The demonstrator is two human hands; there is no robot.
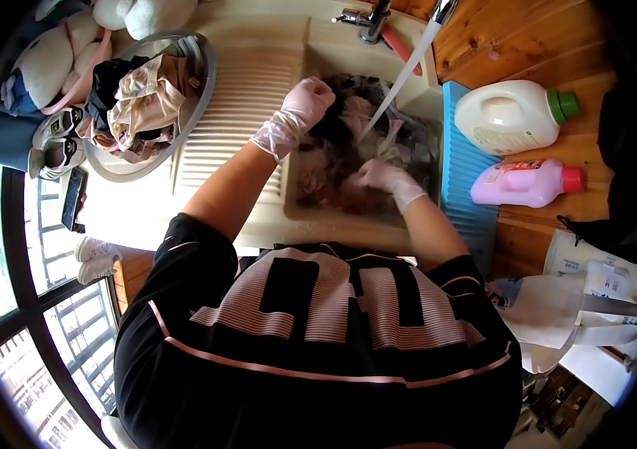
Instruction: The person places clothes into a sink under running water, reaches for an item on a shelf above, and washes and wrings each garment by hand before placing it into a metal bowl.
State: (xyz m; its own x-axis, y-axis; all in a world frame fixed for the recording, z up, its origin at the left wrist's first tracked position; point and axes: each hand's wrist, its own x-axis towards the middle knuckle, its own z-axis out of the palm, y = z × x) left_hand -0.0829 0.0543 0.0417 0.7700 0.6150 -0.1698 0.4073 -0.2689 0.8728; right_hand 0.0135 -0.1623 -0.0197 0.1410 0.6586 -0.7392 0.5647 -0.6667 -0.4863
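Water runs from a tap into a sink filled with water and soaking clothes. My left hand, in a thin pale glove, is closed at the sink's left edge on a dark cloth that hangs into the water. My right hand, also gloved, reaches into the near part of the sink, with its fingers partly under the water among the clothes. What those fingers hold, if anything, is hidden.
A ribbed washboard surface lies left of the sink, with a basin of clothes beyond it. On the right are a blue washboard, a white bottle and a pink bottle. A phone lies far left.
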